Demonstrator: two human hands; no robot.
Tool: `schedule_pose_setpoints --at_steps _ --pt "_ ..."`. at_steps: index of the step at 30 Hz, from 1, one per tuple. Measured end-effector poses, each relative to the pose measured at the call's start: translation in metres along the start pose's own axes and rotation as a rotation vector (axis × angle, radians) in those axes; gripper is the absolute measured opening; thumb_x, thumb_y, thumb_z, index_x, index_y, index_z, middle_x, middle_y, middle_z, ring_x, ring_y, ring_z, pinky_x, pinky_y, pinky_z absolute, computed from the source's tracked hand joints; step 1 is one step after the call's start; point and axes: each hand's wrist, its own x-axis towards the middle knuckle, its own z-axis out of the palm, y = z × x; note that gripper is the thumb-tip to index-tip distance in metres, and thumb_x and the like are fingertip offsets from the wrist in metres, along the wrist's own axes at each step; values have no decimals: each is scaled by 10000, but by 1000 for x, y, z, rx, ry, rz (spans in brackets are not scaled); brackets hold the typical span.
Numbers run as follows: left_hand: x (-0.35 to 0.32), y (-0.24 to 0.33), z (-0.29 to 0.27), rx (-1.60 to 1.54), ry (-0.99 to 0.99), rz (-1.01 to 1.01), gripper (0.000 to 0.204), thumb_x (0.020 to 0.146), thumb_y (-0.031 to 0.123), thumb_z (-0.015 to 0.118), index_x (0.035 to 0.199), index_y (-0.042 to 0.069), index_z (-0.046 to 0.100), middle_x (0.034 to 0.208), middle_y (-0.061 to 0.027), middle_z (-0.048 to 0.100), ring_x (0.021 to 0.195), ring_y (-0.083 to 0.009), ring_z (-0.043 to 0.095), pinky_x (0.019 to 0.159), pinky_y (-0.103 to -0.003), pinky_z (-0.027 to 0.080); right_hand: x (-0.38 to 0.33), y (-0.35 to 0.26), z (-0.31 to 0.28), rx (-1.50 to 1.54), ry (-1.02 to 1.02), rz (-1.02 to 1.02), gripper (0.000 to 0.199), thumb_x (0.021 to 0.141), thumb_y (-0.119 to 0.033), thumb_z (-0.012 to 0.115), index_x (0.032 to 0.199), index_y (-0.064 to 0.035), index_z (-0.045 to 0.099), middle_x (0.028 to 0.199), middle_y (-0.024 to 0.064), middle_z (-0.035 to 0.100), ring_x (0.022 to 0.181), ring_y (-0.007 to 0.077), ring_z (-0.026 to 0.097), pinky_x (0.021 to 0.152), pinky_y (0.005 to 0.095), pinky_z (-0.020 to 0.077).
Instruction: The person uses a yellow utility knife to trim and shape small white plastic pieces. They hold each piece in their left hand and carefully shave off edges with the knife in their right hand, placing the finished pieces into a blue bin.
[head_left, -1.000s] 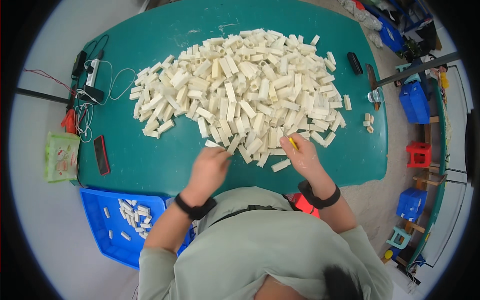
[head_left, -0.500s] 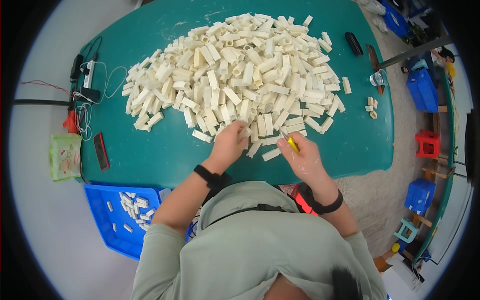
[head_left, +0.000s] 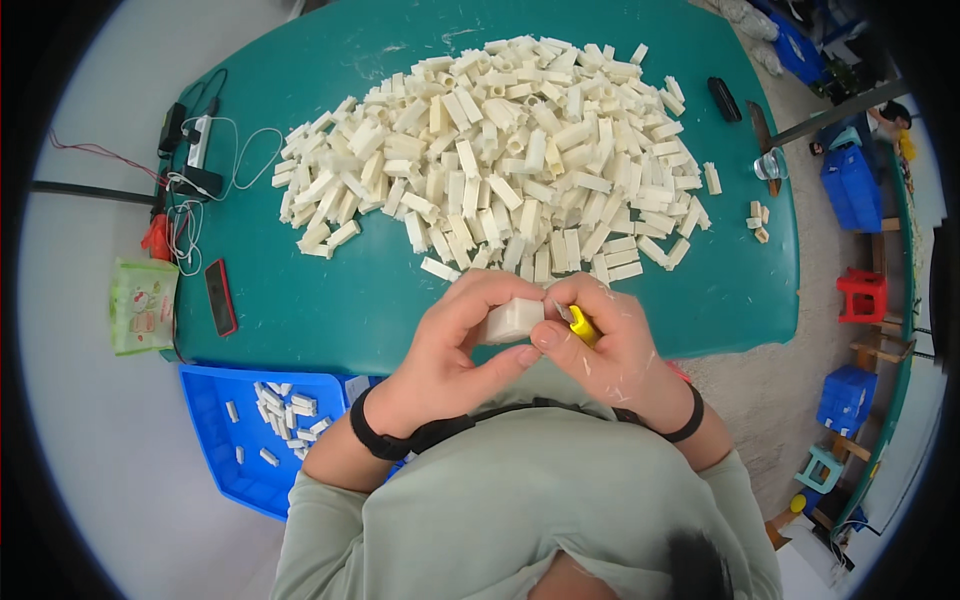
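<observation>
My left hand (head_left: 437, 345) is closed round an off-white plastic block (head_left: 514, 319), held in front of my body over the table's near edge. Close beside it, my right hand (head_left: 618, 350) grips a small yellow-handled cutter knife (head_left: 582, 326). Its thin blade points toward the block's right end. Whether blade and block touch is hard to make out. White shavings cling to my right hand. Beyond both hands lies a large heap of similar off-white hollow pieces (head_left: 500, 160), many with ragged ends.
The heap covers the middle of the green table (head_left: 330, 310). At left are a phone (head_left: 220, 297), a power strip (head_left: 200, 142) with cables and a green-white packet (head_left: 143, 305). Below stands a blue bin (head_left: 225, 465) holding several pieces. A clear cup (head_left: 770, 164) stands at right.
My left hand has lifted a block from the heap's near edge toward my body. My right hand has brought the knife over to it, and both hands now meet.
</observation>
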Motion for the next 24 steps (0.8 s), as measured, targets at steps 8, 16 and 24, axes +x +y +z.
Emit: schedule_pose_setpoints --at_steps 8,16,24 --pt "-20 10 -31 21 248 83 362 731 -23 676 1053 -5 512 1011 -99 544 878 -182 525 763 -279 434 7 -16 29 -158 28 -51 257 878 -263 581 877 -10 539 674 92 526 526 197 488 495 286 397" --pt "-25 7 -38 98 408 228 417 657 -58 717 1009 5 501 977 -125 548 868 -203 542 736 -289 447 11 -27 52 -308 89 -112 232 858 -218 605 809 2 553 656 108 533 509 241 505 457 306 390" --pt "-14 3 -41 248 310 313 393 735 -43 663 1030 52 420 985 -133 507 841 -180 547 642 -250 462 11 -26 50 -366 145 -107 229 848 -215 621 787 -11 537 635 105 514 496 253 498 440 322 377"
